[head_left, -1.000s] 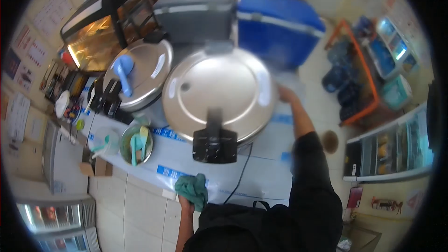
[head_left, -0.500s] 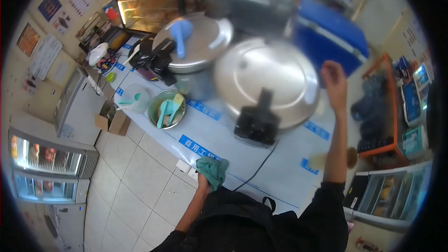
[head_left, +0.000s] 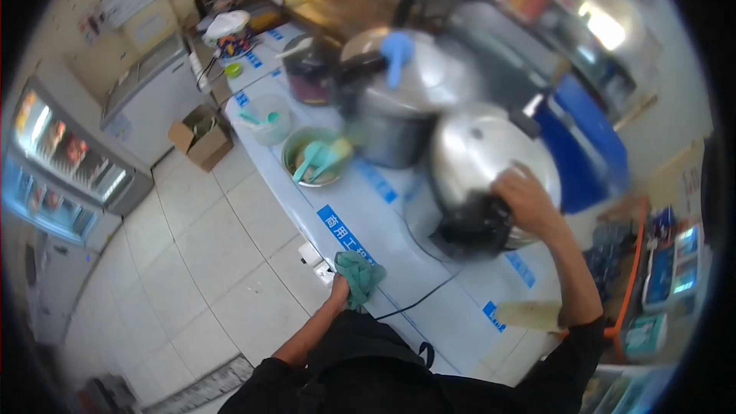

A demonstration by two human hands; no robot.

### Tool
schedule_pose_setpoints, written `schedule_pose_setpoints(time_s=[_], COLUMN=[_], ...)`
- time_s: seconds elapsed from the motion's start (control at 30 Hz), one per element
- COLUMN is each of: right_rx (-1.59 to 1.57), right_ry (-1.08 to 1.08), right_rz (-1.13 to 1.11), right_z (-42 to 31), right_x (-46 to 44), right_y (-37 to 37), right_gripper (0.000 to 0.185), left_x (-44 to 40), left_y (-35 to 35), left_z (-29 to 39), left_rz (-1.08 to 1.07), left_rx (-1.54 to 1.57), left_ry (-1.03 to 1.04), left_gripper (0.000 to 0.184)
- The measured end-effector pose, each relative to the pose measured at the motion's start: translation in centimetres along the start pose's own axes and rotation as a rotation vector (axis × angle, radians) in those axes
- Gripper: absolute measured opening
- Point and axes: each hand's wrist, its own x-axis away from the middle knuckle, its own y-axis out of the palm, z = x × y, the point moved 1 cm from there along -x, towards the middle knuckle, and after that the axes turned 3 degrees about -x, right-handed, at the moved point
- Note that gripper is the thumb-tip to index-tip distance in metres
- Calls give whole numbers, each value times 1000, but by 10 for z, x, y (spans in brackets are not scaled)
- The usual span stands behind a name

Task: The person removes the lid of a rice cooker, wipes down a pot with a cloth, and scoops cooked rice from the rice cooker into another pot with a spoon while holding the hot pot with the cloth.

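My left hand is closed around a crumpled green cloth at the table's near edge. My right hand is at the front rim of a large steel pot's round lid. Its fingers are bent over the black latch there, somewhat blurred, and the palm side is hidden. The lid sits on the pot. A second lidded steel pot stands behind to the left, with a light-blue ladle on top.
On the white table are a metal bowl with turquoise scoops and a clear tub. A blue cooler box stands behind the pot. A black cord crosses the table. A cardboard box sits on the floor.
My right hand has moved from beside the lid onto its front rim by the black latch. My left hand still holds the cloth. The view has turned and shifted.
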Motion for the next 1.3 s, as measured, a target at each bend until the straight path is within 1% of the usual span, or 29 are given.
schedule_pose_setpoints(time_s=[0.07,0.1,0.13,0.2,0.23,0.27,0.3,0.33,0.37,0.4,0.43,0.53,0.6,0.67,0.7,0.73,0.8,0.83,0.87,0.93,0.97,1.03,1.07,1.1,1.17,1.23,1.3], right_rx=[-150,-174,-200,-359,-343,-341,-337,-315,-373,-439,-431,-475,-563,-586,-610,-604,-425,-347,-279,-164,-119,-59,-43,-37,-63,-115,-166], right_ry=[99,164,145,218,243,266,293,331,348,358,372,358,370,369,367,368,66,116,227,402,468,567,603,627,616,472,327], right_rz=[-43,-21,92,67,62,53,44,44,-1,-44,-37,-20,-48,-8,29,36,274,300,287,236,199,116,74,41,38,140,250], right_z=[10,14,24,40,48,59,66,70,71,71,72,78,85,97,107,124,160,169,177,185,188,189,187,184,173,163,168], right_x=[-11,-16,-17,-22,-25,-24,-20,-20,-25,-29,-28,-27,-25,-21,-18,-15,-10,-9,-9,-9,-10,-12,-13,-13,-12,-7,0], right_y=[-26,-43,-49,-74,-80,-88,-97,-107,-113,-117,-119,-119,-118,-123,-127,-133,-147,-159,-170,-182,-183,-179,-175,-170,-161,-151,-139], right_gripper=[39,36,34,33,33,29,25,25,21,18,18,15,14,14,14,14,23,24,26,30,32,35,37,39,43,38,34], left_x=[3,1,-2,-2,-2,-2,0,-4,-7,-10,-7,-2,12,14,12,10,14,22,29,53,57,52,48,54,61,44,32], left_y=[-2,-4,-6,-9,-9,-6,-3,-1,-2,-3,-2,3,12,13,9,9,14,21,28,64,77,108,133,161,230,292,358], left_z=[-9,-11,-14,-20,-19,-20,-16,-17,-18,-18,-14,0,20,24,21,20,25,34,42,84,104,149,180,211,264,283,283], left_rz=[25,26,20,-3,12,15,0,-38,-53,-59,-40,-54,-43,-31,-47,-66,-86,-97,-103,-202,-202,-288,-369,-424,-503,-482,-469], left_rx=[44,30,8,-1,10,17,32,21,44,68,7,-27,-56,-82,26,135,78,27,20,-170,-177,-648,-536,-662,-607,-664,-534], left_ry=[11,10,7,12,-13,-46,-35,-54,-32,-5,-38,-68,-67,-68,-66,-64,-46,-28,-25,132,134,635,637,868,914,1096,1092], left_gripper=[37,37,37,39,39,39,39,39,40,40,40,40,40,40,37,34,35,36,36,48,48,64,79,63,55,48,39])
